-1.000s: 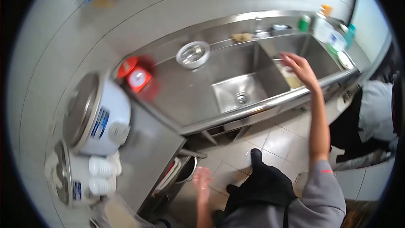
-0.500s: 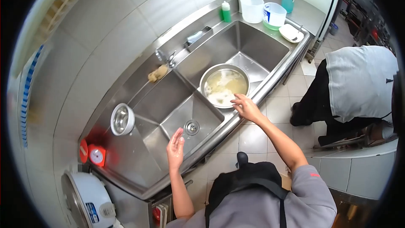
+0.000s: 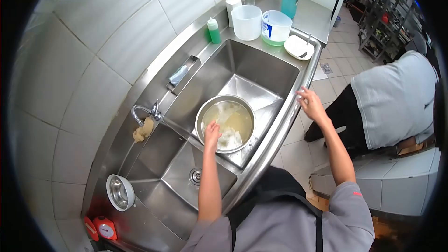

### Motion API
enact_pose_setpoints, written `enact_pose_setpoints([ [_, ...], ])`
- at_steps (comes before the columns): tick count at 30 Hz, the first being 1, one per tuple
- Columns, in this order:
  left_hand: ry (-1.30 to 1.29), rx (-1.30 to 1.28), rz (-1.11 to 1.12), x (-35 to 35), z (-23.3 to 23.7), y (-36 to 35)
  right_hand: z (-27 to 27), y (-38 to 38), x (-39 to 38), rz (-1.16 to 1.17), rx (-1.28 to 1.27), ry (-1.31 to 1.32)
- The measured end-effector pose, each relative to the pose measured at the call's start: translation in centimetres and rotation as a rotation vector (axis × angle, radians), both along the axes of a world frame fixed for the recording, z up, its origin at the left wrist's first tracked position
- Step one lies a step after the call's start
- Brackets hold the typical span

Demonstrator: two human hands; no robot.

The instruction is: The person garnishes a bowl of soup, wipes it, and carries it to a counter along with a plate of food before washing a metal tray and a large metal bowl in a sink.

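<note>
A round metal basin [image 3: 252, 133] of cloudy yellowish water, with white pieces at its near side, sits in the right-hand sink compartment [image 3: 242, 58]. Over the basin's left near rim is my left hand [image 3: 213, 135], open, its fingers stretched above the water and holding nothing. My right hand [image 3: 311, 105] hovers by the right front edge of the sink, fingers loosely bent and apart, with nothing in them.
Behind the sink are a green squeeze bottle [image 3: 213, 31], plastic tubs [image 3: 247, 22], a teal bottle [image 3: 289, 1] and a white dish [image 3: 298, 48]. At left are a faucet [image 3: 151, 110], metal bowl [image 3: 120, 192] and red scale [image 3: 104, 227]. A person [image 3: 392, 100] bends at right.
My left hand has moved from the left compartment to the basin. My right hand has left the basin's rim and gone right, toward the sink's edge. The view has shifted.
</note>
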State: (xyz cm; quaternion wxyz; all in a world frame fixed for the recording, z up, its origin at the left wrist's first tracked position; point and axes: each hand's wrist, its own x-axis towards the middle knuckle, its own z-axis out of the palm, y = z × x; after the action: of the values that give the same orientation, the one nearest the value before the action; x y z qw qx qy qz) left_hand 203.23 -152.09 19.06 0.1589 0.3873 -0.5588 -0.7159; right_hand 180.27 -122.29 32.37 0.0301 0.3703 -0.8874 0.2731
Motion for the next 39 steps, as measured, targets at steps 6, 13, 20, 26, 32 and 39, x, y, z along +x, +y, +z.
enact_pose_setpoints([
  [6, -0.518, 0.623, 0.372, -3.8, -12.6, 2.3, 4.7, -5.9, -6.4, 0.014, -0.026, -0.012],
  [13, -0.841, 0.513, 0.823, 0.8, -30.9, 3.6, 6.6, -11.1, -19.1, 0.127, -0.054, 0.219],
  [20, -0.701, 0.231, 0.937, -1.8, -20.9, 6.0, 8.1, -20.2, -34.1, 0.182, 0.048, -0.093],
  [26, -0.506, -0.225, 0.984, -3.4, -18.7, 5.8, -0.9, -25.4, -43.7, 0.527, 0.757, 0.035],
  [32, -0.440, -0.261, 1.033, -6.0, -15.6, 4.5, -4.4, -25.8, -45.3, 0.606, 0.869, -0.259],
  [39, -0.377, -0.309, 0.973, -7.1, -13.7, 2.7, -0.7, -25.8, -44.6, 0.404, 0.866, -0.098],
])
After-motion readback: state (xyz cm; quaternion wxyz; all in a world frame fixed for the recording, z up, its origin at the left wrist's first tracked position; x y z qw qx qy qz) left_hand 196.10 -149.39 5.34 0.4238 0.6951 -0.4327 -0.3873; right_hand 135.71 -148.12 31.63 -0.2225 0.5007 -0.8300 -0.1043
